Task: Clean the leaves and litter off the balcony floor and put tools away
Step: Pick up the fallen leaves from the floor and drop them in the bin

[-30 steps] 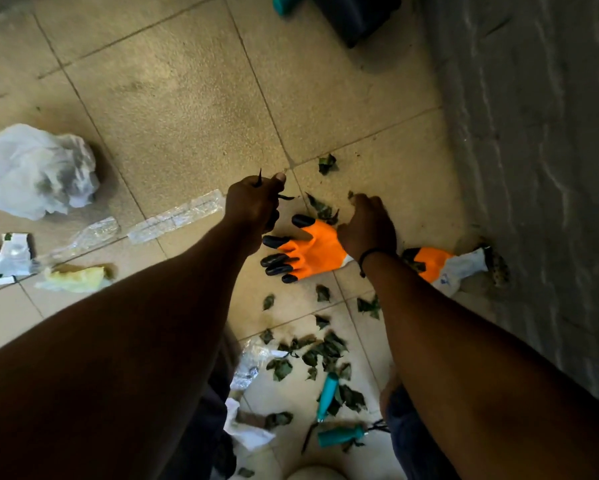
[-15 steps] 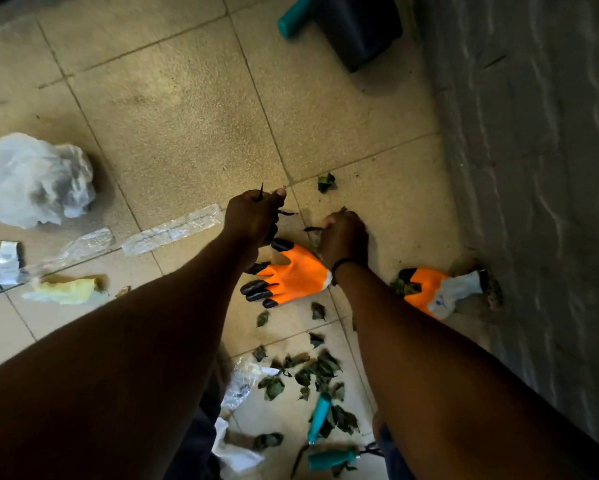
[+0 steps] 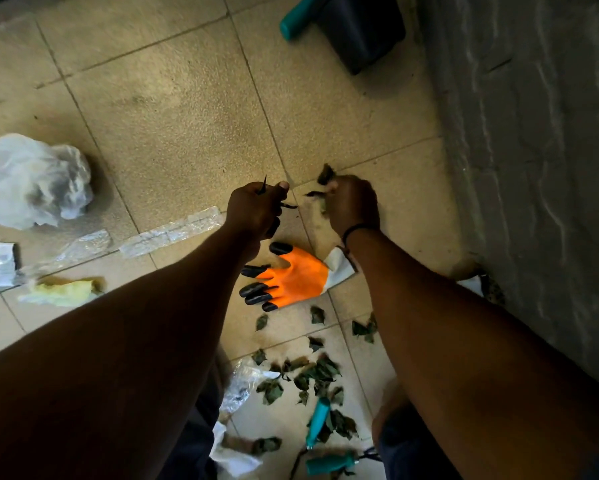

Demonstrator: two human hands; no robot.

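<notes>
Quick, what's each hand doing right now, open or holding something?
Left hand: closed, gripping thin dark stems.
Right hand: closed around a clump of dry leaves.

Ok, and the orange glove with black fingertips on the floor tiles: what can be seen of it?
The orange glove with black claw-like fingertips lies flat on the beige floor tiles, fingers spread and pointing left, its white knit cuff toward the right forearm, which partly covers it. The coating looks rubbery. Neither hand touches it; both work just beyond it. Dry green leaves lie scattered on its near side.
</notes>
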